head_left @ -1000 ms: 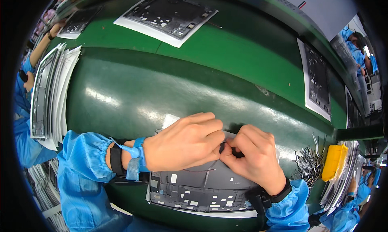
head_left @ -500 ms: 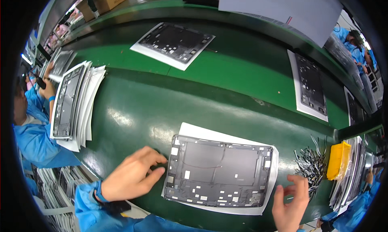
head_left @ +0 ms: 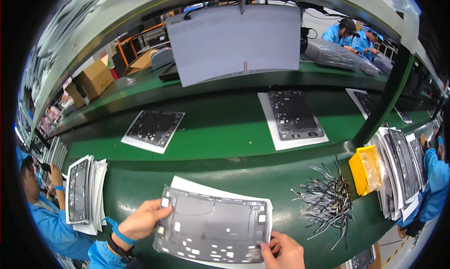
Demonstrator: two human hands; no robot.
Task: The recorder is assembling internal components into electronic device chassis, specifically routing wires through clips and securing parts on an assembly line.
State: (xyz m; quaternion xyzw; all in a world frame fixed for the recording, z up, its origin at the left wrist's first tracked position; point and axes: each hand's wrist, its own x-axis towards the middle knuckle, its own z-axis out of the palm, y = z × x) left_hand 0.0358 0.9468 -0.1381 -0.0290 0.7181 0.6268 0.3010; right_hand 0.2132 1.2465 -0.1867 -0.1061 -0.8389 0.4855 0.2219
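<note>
A dark grey tablet housing (head_left: 220, 217) lies over a white sheet (head_left: 186, 183) at the front of the bench. Small white labels dot its surface, and a thin wire runs across its upper half. My left hand (head_left: 143, 220) grips the left edge, thumb on top and fingers out of sight beneath. At the lower right corner, my right hand (head_left: 282, 251) pinches the edge between thumb and fingers. The housing's lower edge looks slightly blurred. To the right lies a loose heap of short black and grey cables (head_left: 328, 201), touched by neither hand.
Beyond the cables stands a yellow bin (head_left: 364, 169) beside a stack of housings and sheets (head_left: 398, 166). Another stack (head_left: 84, 191) is at left, near a co-worker (head_left: 56, 222). More housings (head_left: 294, 115) lie on the green strip behind. A green post (head_left: 386, 102) rises at right.
Both hands have gone from open beside the housing to gripping its left edge and lower right corner. The head view has swung up and to the right, bringing in more of the background.
</note>
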